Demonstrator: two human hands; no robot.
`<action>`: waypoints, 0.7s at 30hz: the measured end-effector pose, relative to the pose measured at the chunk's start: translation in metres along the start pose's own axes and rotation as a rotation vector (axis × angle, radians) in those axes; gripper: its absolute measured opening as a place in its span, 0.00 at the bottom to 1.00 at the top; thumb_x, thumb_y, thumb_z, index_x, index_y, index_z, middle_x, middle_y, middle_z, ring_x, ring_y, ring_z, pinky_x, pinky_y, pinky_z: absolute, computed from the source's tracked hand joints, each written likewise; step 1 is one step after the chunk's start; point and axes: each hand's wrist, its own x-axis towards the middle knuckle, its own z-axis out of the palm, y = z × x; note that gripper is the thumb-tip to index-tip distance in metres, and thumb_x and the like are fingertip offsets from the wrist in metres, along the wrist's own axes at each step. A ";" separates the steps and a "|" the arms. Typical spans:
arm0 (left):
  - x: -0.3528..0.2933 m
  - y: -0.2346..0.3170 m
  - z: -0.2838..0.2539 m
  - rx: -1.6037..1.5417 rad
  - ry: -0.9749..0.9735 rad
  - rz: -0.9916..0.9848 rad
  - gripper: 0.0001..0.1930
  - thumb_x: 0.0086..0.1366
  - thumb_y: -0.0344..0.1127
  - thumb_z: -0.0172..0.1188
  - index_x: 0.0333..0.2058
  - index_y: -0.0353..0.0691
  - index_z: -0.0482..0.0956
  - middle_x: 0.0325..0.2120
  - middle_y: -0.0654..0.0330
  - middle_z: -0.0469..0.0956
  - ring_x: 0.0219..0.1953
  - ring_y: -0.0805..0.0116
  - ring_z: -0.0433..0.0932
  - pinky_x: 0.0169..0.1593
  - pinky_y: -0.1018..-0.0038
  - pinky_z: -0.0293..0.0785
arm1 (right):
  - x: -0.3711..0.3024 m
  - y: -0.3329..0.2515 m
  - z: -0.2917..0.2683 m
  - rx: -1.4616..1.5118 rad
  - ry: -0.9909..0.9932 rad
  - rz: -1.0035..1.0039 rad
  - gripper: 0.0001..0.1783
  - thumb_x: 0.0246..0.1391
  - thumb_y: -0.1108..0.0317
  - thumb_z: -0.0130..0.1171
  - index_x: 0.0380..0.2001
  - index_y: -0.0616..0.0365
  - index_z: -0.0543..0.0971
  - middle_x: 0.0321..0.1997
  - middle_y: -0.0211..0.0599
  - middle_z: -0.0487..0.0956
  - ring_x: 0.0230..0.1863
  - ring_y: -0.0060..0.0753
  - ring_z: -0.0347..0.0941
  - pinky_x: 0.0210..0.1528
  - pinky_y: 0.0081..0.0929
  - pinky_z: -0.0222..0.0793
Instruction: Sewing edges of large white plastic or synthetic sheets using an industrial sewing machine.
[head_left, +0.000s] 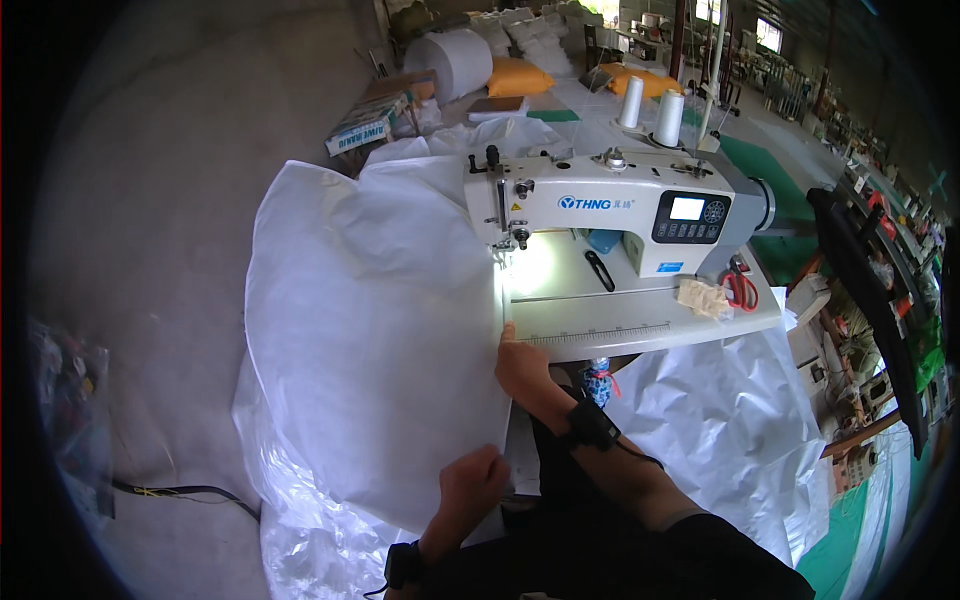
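Note:
A large white plastic-looking sheet (370,300) lies to the left of the sewing machine (600,200), its right edge running up under the lit needle area. My right hand (525,372) is at the front edge of the machine bed, closed on the sheet's edge, one finger pointing up along it. Nearer to me, my left hand (470,488) is curled closed at the same edge, lower down; its fingertips are hidden, and the sheet appears pinched in it. Both wrists wear black bands with small boxes.
On the machine bed (600,325) lie a black snipper (599,270), red-handled scissors (741,290) and a beige cloth scrap (704,297). Two white thread cones (667,118) stand behind. Crinkled white sheeting (720,430) hangs at right. A black cable (185,490) crosses the floor at left.

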 end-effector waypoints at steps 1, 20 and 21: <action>0.005 0.001 0.002 0.003 -0.004 -0.001 0.08 0.57 0.34 0.53 0.22 0.37 0.70 0.17 0.49 0.71 0.23 0.45 0.73 0.28 0.59 0.69 | 0.000 0.001 -0.001 0.004 -0.002 0.003 0.34 0.49 0.72 0.48 0.59 0.78 0.55 0.29 0.49 0.81 0.29 0.43 0.80 0.30 0.34 0.75; 0.094 -0.036 0.024 -0.076 0.099 -0.018 0.07 0.58 0.36 0.56 0.30 0.39 0.78 0.22 0.50 0.77 0.26 0.53 0.78 0.30 0.64 0.72 | 0.000 0.006 -0.006 0.121 -0.061 -0.002 0.35 0.48 0.73 0.46 0.60 0.76 0.55 0.28 0.51 0.79 0.29 0.50 0.78 0.34 0.40 0.73; 0.096 -0.039 0.020 -0.081 0.195 0.026 0.07 0.58 0.35 0.57 0.31 0.38 0.78 0.22 0.52 0.77 0.24 0.58 0.78 0.29 0.67 0.72 | 0.000 0.006 -0.006 0.095 -0.049 -0.005 0.34 0.48 0.73 0.46 0.59 0.76 0.56 0.27 0.50 0.80 0.29 0.49 0.79 0.33 0.39 0.74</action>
